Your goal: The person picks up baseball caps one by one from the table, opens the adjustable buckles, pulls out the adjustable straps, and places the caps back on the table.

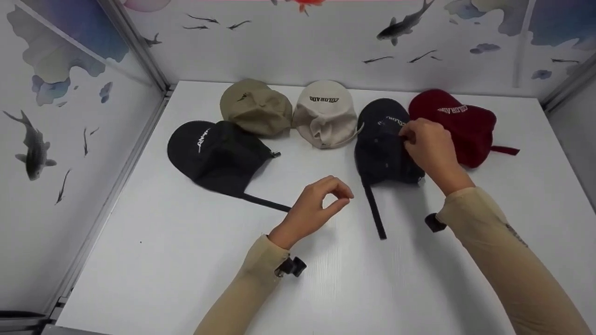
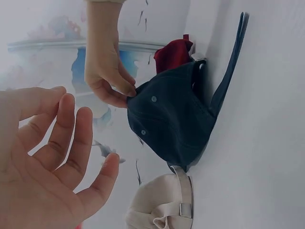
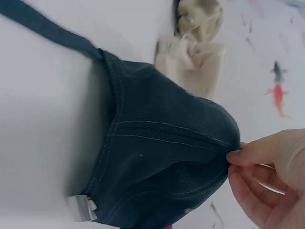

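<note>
A navy baseball cap [image 1: 379, 144] stands right of centre, its loose strap lying toward the front. Thumb and fingers of my right hand [image 1: 432, 146] pinch the top of its crown; the right wrist view shows the pinched cloth of the cap [image 3: 162, 138] and its metal buckle [image 3: 82, 208]. My left hand [image 1: 314, 207] hovers over the table, between the navy cap and the black cap's strap. Nothing is in it, and its fingers [image 2: 71, 143] are loosely bent, with the thumb near the index finger.
On the white table [image 1: 186, 260] lie a black cap [image 1: 223, 158] at left, an olive cap [image 1: 256, 107] and a cream cap [image 1: 324, 114] at the back, and a dark red cap [image 1: 470, 130] right of the navy one. Panels printed with fish [image 1: 401, 25] stand around the table.
</note>
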{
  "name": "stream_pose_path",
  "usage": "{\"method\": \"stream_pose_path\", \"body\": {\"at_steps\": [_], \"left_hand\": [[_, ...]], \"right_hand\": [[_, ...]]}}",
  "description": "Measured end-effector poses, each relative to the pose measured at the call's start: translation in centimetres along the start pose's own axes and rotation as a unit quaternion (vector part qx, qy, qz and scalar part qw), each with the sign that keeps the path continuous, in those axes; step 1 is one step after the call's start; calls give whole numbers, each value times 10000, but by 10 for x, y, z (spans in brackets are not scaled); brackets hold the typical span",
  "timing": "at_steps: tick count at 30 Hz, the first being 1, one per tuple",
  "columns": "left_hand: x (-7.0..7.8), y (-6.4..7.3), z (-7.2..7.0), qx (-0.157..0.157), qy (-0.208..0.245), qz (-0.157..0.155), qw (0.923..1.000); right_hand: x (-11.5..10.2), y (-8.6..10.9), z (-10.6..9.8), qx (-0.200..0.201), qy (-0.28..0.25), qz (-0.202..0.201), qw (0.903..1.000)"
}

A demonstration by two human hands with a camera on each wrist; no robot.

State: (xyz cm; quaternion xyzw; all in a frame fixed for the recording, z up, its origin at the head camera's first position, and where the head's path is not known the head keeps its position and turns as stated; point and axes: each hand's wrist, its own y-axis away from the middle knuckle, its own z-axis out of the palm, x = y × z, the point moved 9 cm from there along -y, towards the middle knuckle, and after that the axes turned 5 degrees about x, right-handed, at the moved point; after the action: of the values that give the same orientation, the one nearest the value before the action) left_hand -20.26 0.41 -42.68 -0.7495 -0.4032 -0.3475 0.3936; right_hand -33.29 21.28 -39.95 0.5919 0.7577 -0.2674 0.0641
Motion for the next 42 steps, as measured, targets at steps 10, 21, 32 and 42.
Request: {"method": "stream_pose_path", "body": {"at_steps": [10,21,32,42], "left_hand": [[-1,0,0,18,36,-36,10000],[-3,0,-1,77,40,19,10000],[-5,2,-1,55,-5,-41,10000],[-7,2,-2,-16,-19,-75,10000]], "right_hand": [[21,-16,17,197,-4,361,9992],[42,-15,25,-149,-528,272,9981],[58,-12,15,-761,-521,237,9955],[101,-10,-19,-772,184,603,9950]]}}
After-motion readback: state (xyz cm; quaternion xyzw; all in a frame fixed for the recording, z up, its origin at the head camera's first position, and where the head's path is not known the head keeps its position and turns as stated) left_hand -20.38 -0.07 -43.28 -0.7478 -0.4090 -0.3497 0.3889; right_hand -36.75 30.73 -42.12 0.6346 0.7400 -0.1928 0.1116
